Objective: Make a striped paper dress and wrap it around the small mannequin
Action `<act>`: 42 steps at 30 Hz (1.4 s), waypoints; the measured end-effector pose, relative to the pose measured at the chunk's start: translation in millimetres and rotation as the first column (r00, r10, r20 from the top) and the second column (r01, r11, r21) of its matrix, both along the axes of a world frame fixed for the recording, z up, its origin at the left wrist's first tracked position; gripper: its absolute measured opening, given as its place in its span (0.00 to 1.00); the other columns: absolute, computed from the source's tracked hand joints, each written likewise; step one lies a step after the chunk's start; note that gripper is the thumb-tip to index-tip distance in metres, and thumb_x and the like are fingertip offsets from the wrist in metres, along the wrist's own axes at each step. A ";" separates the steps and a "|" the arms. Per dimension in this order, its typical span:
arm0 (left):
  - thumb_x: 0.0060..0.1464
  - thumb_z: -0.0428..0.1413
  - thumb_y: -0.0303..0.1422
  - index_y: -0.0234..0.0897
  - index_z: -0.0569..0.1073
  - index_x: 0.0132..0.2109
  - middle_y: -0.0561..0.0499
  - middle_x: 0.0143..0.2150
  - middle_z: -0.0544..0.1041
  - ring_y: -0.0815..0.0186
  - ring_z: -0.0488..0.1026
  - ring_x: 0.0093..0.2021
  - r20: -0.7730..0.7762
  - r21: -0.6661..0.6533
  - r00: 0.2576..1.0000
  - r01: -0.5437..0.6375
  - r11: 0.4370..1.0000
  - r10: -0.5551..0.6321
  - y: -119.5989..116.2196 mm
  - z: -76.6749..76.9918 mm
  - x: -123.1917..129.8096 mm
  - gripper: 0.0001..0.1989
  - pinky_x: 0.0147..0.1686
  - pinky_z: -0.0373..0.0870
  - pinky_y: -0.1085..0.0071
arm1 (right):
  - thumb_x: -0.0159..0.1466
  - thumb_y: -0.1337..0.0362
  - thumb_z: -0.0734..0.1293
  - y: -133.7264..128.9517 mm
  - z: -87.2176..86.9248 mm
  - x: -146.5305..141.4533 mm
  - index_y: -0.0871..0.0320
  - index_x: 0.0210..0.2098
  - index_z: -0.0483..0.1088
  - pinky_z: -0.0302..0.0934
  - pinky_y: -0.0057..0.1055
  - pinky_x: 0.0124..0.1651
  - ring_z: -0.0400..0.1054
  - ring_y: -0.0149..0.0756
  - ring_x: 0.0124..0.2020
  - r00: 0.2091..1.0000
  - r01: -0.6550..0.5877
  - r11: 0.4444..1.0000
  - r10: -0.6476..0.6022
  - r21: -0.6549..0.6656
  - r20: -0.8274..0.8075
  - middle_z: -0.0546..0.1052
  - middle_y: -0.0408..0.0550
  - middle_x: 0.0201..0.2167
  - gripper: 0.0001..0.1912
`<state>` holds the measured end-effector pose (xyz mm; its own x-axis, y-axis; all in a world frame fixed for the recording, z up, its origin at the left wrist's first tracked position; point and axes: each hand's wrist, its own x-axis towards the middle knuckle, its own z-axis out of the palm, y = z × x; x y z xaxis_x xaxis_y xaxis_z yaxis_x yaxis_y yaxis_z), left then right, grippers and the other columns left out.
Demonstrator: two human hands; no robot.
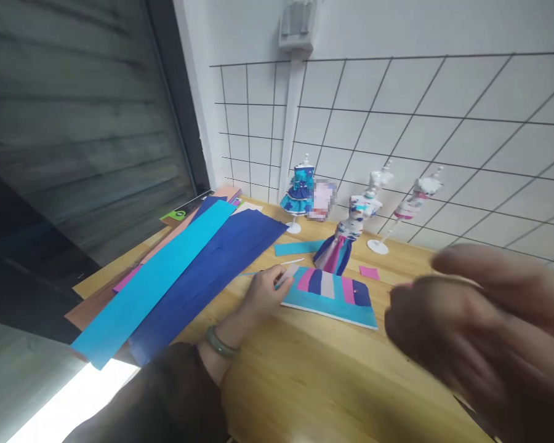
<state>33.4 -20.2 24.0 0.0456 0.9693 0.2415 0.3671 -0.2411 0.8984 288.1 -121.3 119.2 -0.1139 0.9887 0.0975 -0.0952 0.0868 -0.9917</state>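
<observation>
My left hand [268, 292], with a bracelet on its wrist, pinches the left end of a striped piece [327, 295] lying on the wooden table. The piece has pink, dark blue, white and light blue stripes above a turquoise band. My right hand [471, 326] is raised at the right, close to the camera and blurred. Its fingers are curled, and anything between them cannot be made out. Beyond the striped piece stands a small mannequin [362, 212] in a patterned top and striped skirt.
Long turquoise [161, 277] and dark blue sheets [212, 271] lie at the left. Near the wall stand a mannequin in a blue dress [299, 191] and a mannequin in a white and pink top [415, 200]. A pink scrap [369, 272] lies on the table [305, 375].
</observation>
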 end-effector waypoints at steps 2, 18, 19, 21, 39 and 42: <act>0.51 0.55 0.39 0.37 0.67 0.28 0.55 0.24 0.66 0.69 0.62 0.26 0.046 0.031 0.996 0.079 0.996 -0.080 -4.8 3.1 2.8 0.11 0.28 0.57 0.72 | 0.55 0.53 0.71 34.5 17.5 -30.3 0.43 0.48 0.70 0.70 0.45 0.44 0.72 0.48 0.37 0.986 0.058 0.993 -0.074 0.104 0.151 0.76 0.53 0.34 0.21; 0.45 0.60 0.50 0.34 0.72 0.37 0.50 0.29 0.74 0.68 0.69 0.27 0.616 -0.154 0.740 0.448 0.881 -0.269 -4.7 9.8 -7.0 0.23 0.29 0.64 0.72 | 0.56 0.56 0.70 96.0 -31.4 -41.9 0.58 0.26 0.74 0.58 0.24 0.24 0.66 0.29 0.22 0.823 -0.365 0.926 0.368 -0.095 0.433 0.75 0.41 0.22 0.11; 0.46 0.59 0.52 0.34 0.72 0.37 0.50 0.28 0.74 0.69 0.69 0.27 0.612 -0.153 0.750 0.424 0.893 -0.252 -2.8 7.2 -6.8 0.24 0.28 0.64 0.73 | 0.57 0.55 0.69 93.7 -31.5 -38.9 0.58 0.27 0.74 0.59 0.25 0.27 0.66 0.29 0.24 0.826 -0.364 0.927 0.366 -0.089 0.428 0.76 0.42 0.24 0.12; 0.47 0.57 0.53 0.34 0.71 0.37 0.49 0.28 0.74 0.68 0.70 0.27 0.587 -0.152 0.778 0.375 0.914 -0.222 1.7 2.0 -5.5 0.24 0.28 0.65 0.73 | 0.58 0.53 0.68 89.0 -31.3 -32.2 0.58 0.29 0.74 0.60 0.26 0.31 0.67 0.30 0.27 0.835 -0.361 0.930 0.357 -0.074 0.419 0.76 0.42 0.26 0.14; 0.42 0.64 0.35 0.38 0.69 0.51 0.43 0.52 0.72 0.56 0.66 0.55 0.237 0.262 0.971 -0.102 0.960 0.038 76.4 53.6 105.9 0.27 0.55 0.59 0.58 | 0.58 0.50 0.68 58.4 21.7 13.5 0.59 0.27 0.70 0.48 0.25 0.25 0.51 0.24 0.22 0.714 -0.503 0.861 0.466 -0.081 0.523 0.62 0.38 0.21 0.17; 0.39 0.65 0.35 0.37 0.70 0.49 0.42 0.50 0.73 0.54 0.67 0.54 0.252 0.285 0.966 -0.134 0.949 0.061 87.5 60.6 121.5 0.27 0.55 0.59 0.57 | 0.60 0.49 0.66 57.1 22.4 12.6 0.59 0.27 0.69 0.44 0.26 0.23 0.46 0.24 0.21 0.697 -0.511 0.854 0.478 -0.097 0.535 0.58 0.36 0.19 0.18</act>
<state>154.9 67.3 84.5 -0.1397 0.8483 0.5107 0.1877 -0.4838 0.8548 300.7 -64.2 141.6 -0.6334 0.7702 -0.0750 0.3883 0.2325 -0.8917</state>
